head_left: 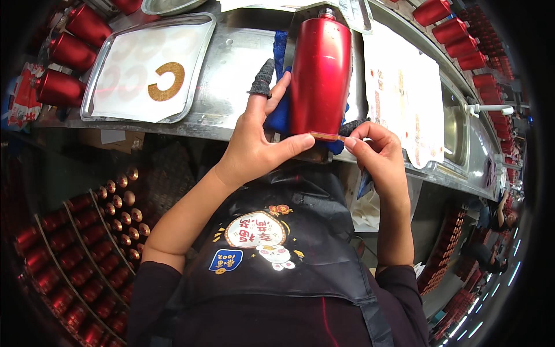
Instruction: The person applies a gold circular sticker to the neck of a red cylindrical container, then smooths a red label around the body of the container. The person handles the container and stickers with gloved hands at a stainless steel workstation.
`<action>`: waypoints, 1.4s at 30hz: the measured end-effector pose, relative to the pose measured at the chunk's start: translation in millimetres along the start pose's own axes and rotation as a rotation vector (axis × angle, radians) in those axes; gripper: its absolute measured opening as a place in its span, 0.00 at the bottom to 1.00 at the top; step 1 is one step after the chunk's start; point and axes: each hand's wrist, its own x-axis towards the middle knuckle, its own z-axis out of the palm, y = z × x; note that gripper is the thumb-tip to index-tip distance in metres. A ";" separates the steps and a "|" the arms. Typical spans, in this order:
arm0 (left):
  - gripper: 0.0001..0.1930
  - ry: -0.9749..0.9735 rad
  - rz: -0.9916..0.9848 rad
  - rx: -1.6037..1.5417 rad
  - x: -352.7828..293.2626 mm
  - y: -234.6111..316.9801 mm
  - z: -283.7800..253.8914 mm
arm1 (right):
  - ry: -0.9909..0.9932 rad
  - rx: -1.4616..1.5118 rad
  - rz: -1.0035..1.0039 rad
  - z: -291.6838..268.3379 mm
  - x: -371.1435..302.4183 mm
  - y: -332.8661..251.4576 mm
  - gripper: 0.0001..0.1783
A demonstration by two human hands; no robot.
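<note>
A glossy red bottle (pixel 321 75) lies on its side over a blue cloth, its silver threaded neck pointing away and its base toward me. My left hand (pixel 254 130) grips its left side and base: the thumb presses the base edge while the fingers spread along the side. A dark knitted sleeve (pixel 263 78) covers one finger. Along the base edge runs a thin gold-coloured strip (pixel 326 137). At the base's right corner my right hand (pixel 376 153) pinches the strip's end between thumb and forefinger. Another dark sleeve shows on a right finger, partly hidden.
On the metal bench (pixel 231 69), a tray (pixel 199 63) at left holds white paper with a gold C-shaped piece (pixel 166 81). Red bottles (pixel 72 51) stand beyond it. Printed white sheets (pixel 399 87) lie at right, before a sink (pixel 455 127) with a white tap. Racked bottles fill the lower left.
</note>
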 end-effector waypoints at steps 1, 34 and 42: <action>0.49 0.007 -0.063 -0.135 0.8 -0.9 2.6 | 0.004 0.019 0.009 -0.3 -0.3 0.7 0.07; 0.43 0.055 -0.049 -0.075 4.7 -0.5 16.2 | 0.049 0.088 -0.085 2.5 -9.6 -0.4 0.07; 0.41 0.006 -0.115 -0.138 5.3 1.8 6.1 | 0.038 0.040 -0.082 4.6 -6.8 0.7 0.07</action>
